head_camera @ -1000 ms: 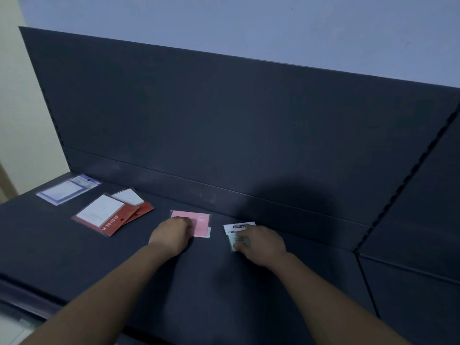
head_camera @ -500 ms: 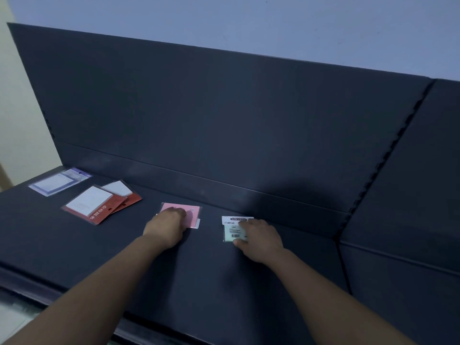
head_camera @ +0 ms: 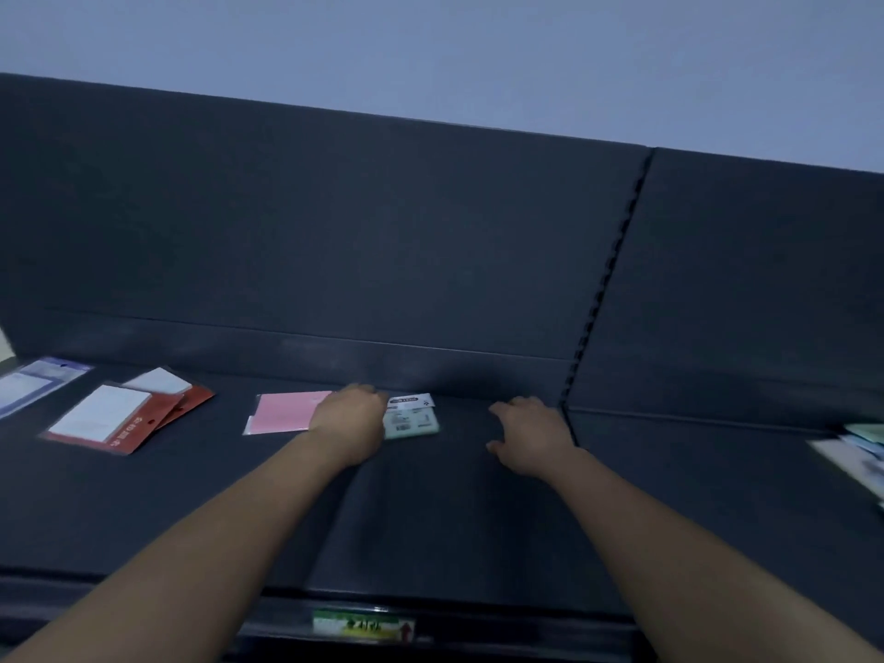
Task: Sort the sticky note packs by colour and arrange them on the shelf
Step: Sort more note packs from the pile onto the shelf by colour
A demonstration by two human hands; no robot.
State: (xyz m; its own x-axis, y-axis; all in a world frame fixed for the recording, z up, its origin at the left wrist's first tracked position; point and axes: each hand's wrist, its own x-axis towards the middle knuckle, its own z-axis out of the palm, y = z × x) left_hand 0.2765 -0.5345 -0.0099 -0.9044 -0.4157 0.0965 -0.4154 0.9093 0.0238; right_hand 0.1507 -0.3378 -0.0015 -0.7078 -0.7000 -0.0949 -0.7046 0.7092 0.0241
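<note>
L hand (head_camera: 351, 423) is down on the shelf (head_camera: 430, 519), back of the hand up, sitting right btwn the pink pack (head_camera: 287, 413) and the green pack (head_camera: 412, 419). It covers the pink one's right edge and the green one's left edge. Fingers bend down over the far side, tips hidden, so can't tell if it grips either pack or just rests on them.

R hand (head_camera: 531, 435) is off to the right of the green pack, clear gap btwn them, touching no pack. Fingers loosely curled, thumb poking out to the near left, nothing in it. It sits just left of the slotted upright (head_camera: 607, 289) that splits the back panel (head_camera: 335, 222).

Pink and green packs both lie flat at the far side of the shelf, close to the back panel. Green one has a white header card w/ a dark label at its far end.

Further left: two red packs (head_camera: 103, 416), overlapping, each w/ a white pad showing, near one on top of the far one. At the far left edge of view, a pale blue pack (head_camera: 28, 385), cut off by the frame.

Way over right, past the upright, a pile of packs (head_camera: 856, 452), greenish and white, blurred, well apart from the R hand. The shelf's near front rail carries a green-yellow price label (head_camera: 361, 626), text unreadable.
</note>
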